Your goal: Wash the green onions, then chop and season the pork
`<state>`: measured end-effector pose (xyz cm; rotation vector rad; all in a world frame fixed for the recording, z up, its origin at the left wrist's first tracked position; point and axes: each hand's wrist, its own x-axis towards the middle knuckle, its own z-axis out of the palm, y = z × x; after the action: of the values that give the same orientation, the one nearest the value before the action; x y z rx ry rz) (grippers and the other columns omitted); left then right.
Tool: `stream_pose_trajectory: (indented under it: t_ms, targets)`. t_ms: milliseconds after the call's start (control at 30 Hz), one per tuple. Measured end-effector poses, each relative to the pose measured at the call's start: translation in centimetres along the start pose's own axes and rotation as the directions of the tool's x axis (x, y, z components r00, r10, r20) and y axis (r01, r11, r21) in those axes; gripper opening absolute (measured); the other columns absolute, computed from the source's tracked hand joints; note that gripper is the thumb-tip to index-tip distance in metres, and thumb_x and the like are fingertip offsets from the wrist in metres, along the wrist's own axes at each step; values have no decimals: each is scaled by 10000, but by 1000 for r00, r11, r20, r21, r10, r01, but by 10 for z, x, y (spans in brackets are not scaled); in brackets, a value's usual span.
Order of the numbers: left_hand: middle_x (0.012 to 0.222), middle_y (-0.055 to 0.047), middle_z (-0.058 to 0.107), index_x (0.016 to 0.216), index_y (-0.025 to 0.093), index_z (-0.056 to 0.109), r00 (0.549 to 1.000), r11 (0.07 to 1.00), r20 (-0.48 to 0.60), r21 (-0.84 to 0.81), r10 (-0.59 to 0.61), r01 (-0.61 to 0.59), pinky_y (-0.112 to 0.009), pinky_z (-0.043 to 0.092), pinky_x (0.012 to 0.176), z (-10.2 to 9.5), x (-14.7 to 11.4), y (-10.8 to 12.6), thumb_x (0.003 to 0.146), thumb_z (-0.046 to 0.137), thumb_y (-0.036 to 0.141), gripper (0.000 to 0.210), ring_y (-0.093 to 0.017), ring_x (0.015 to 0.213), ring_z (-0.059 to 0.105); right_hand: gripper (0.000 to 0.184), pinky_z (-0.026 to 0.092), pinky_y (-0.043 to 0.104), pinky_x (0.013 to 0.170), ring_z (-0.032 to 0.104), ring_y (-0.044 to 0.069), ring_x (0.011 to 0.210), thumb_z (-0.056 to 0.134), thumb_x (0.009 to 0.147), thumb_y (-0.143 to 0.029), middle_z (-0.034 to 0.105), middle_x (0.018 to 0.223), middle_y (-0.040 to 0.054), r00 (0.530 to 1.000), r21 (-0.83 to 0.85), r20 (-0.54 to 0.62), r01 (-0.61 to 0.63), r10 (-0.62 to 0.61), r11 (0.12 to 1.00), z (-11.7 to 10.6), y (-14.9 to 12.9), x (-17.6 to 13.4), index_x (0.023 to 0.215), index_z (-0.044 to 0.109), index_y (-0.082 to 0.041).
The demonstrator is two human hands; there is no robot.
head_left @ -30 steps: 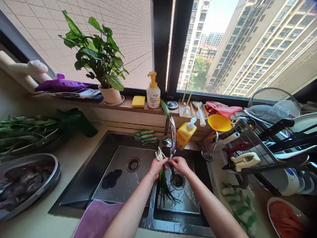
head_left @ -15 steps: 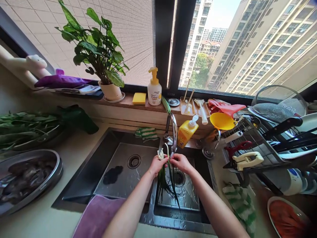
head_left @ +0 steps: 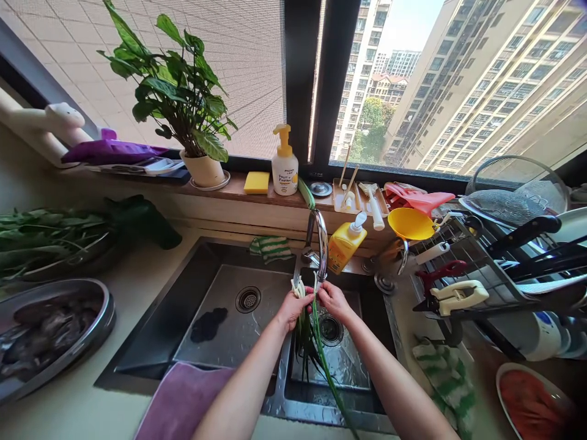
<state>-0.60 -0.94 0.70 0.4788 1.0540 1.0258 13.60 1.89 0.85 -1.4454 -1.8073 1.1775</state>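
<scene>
My left hand (head_left: pixel 293 308) is closed around a bunch of scallions (head_left: pixel 298 287), their white ends pointing up and the dark green leaves hanging over the right sink basin (head_left: pixel 330 373). My right hand (head_left: pixel 334 301) pinches at a single scallion (head_left: pixel 321 336) beside the bunch; its long green leaf trails down past the basin's front rim. Both hands meet just below the spout of the chrome faucet (head_left: pixel 321 244). The right fingertips are partly hidden by the stalk.
The left basin (head_left: pixel 270 287) has a drain and a dark wet patch. A yellow bottle (head_left: pixel 346 244) stands behind the faucet. Left are a bowl of dark pieces (head_left: pixel 107 318) and leafy greens (head_left: pixel 50 241); right, a rack (head_left: pixel 486 275) with knives and scissors. A purple cloth (head_left: pixel 183 397) drapes the front edge.
Beside the bunch, a longer, brighter green scallion now hangs down past the front rim, where a shorter dark one hung before. Both hands stay below the faucet.
</scene>
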Motion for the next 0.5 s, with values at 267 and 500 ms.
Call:
stream_pose_trajectory:
  t_ms: [267,500]
  targets:
    - [578,26,595,773,129,601,998,992,-62,-128,-14,6,-177,390,430,-1,2,-2,507,811,283,372,-60,423,506,305,394,201,512,519,96,564,460,798,-471,581,697,-22,994,170,91,-75,60,983,10,6,-2,840,542,-180]
    - [661,-34,658,810,116,631,999,955,-26,-294,-46,36,-278,493,581,14,14,9,560,796,343,376,-142,549,612,313,437,247,660,561,140,743,495,789,-444,619,849,11,999,165,12,-48,47,985,7,5,-2,961,549,-188]
